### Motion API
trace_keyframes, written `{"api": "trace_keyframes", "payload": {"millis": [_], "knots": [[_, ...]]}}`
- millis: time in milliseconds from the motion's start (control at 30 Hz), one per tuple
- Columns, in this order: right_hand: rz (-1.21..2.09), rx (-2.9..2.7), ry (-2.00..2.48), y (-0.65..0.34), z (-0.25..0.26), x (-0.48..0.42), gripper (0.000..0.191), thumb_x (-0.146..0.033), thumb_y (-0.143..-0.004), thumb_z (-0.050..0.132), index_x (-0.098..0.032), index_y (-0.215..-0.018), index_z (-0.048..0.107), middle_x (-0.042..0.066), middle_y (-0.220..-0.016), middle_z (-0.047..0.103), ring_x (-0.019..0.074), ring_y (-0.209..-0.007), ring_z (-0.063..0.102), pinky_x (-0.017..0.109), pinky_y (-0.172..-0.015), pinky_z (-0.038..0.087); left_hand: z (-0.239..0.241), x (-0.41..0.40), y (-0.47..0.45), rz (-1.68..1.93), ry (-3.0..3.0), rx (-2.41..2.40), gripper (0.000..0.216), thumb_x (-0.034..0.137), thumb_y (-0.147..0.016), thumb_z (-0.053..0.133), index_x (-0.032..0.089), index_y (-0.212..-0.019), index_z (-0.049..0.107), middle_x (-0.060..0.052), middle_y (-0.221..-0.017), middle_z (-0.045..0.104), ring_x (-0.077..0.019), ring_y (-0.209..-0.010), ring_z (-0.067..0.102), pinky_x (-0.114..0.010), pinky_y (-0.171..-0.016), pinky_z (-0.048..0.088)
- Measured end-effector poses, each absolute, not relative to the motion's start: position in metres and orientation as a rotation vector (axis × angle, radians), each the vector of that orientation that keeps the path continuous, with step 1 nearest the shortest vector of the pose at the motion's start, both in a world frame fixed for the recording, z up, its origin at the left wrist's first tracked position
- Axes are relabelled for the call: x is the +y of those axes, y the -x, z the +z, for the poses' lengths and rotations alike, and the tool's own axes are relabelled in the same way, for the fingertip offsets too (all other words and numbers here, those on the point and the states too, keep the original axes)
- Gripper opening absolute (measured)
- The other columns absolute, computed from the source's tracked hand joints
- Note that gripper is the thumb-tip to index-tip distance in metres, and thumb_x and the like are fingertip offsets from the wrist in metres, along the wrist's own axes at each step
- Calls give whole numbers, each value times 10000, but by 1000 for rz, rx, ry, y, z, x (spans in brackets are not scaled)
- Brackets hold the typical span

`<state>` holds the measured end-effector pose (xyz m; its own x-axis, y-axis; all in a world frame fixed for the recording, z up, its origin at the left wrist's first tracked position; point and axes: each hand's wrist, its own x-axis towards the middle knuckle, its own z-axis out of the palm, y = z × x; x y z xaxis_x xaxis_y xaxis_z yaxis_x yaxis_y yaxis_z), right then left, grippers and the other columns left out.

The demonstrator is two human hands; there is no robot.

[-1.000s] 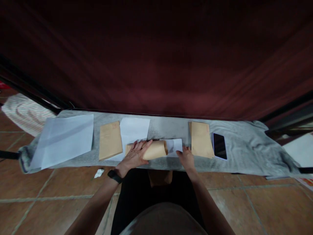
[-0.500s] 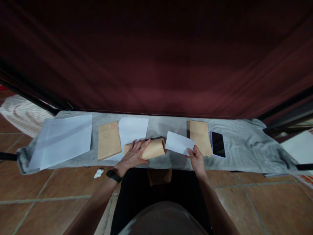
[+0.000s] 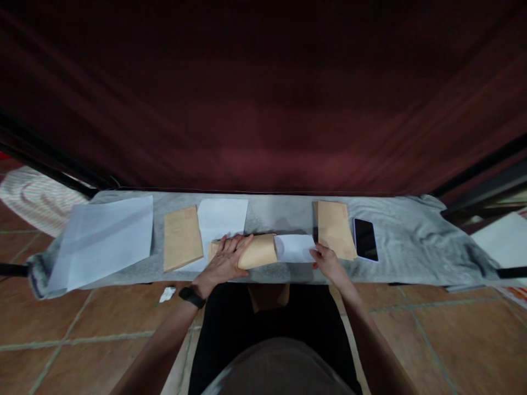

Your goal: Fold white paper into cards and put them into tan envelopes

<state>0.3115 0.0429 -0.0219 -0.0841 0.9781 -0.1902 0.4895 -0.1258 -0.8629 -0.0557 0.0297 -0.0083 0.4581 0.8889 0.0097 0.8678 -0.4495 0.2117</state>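
My left hand (image 3: 229,258) lies across a brown paper envelope (image 3: 259,251), fingers at its far side and thumb at its near side, and squeezes it so that its right end bows open. Between the thumb and fingers of my right hand (image 3: 327,259) is the right end of a folded white sheet of paper (image 3: 295,248). The sheet's left end sits in the mouth of the envelope, so that part is hidden. Under and behind my left hand lies another white sheet (image 3: 224,215).
Left are a brown envelope stack (image 3: 182,238) and large white sheets (image 3: 111,236). Right of my right hand are more brown envelopes (image 3: 334,227) and a phone (image 3: 365,240). All rest on a grey cloth (image 3: 415,236), before a dark red curtain (image 3: 263,137).
My right hand has shifted slightly left and turned the white sheet level. Its left end has gone from just outside the envelope's mouth to inside it. My left hand stays put.
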Motion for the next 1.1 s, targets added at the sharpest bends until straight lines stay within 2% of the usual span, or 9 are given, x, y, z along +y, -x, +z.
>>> {"api": "trace_keyframes", "payload": {"millis": [133,233,333,467,600,767,1100], "knots": [[1193,-1575,1627,-294,-28,43,161,-339,-861,514,-228,-772,588,-50,-536,551,131,-455,572,219,-470,441,-8,30,52,159,-2541,1513,1210,489,-672,832,251,-1604,97,-167,-1509,394,-360,-1441,328,-594,-1215,107],[1174,-1507,1638,-283,-35,42,163,-384,-850,530,-234,-832,590,-40,-594,581,137,-485,573,223,-455,448,-9,30,50,160,-2530,1509,1217,492,-674,829,269,-1605,76,-163,-1519,383,-358,-1452,310,-597,-1214,107],[1105,-1422,1650,-279,-40,41,278,-486,-870,474,-234,-879,592,-2,-710,632,171,-611,619,247,-483,485,-7,29,48,169,-2512,1514,1207,488,-690,818,277,-1604,60,-162,-1527,376,-361,-1462,293,-606,-1212,95],[1017,-1387,1644,-275,-43,40,367,-557,-846,482,-223,-793,625,16,-687,626,190,-660,603,286,-583,506,-5,29,42,210,-2496,1489,1215,487,-687,821,266,-1605,57,-161,-1529,374,-363,-1459,294,-604,-1215,78],[961,-1416,1615,-265,-45,37,311,-512,-805,569,-231,-700,651,37,-769,660,201,-752,612,313,-736,509,-3,32,34,230,-2497,1461,1213,479,-679,823,254,-1606,74,-157,-1528,374,-366,-1445,312,-598,-1217,90],[990,-1468,1569,-252,-48,33,248,-418,-825,556,-234,-766,713,50,-868,691,209,-839,646,323,-818,501,-3,33,26,229,-2526,1425,1196,472,-679,825,237,-1605,105,-164,-1525,373,-368,-1450,296,-594,-1217,95],[1050,-1495,1598,-236,-51,32,240,-320,-830,529,-229,-668,682,30,-807,708,191,-784,656,291,-744,505,1,32,14,181,-2532,1426,1191,464,-687,820,228,-1604,97,-187,-1533,378,-367,-1464,288,-590,-1215,96]]}}
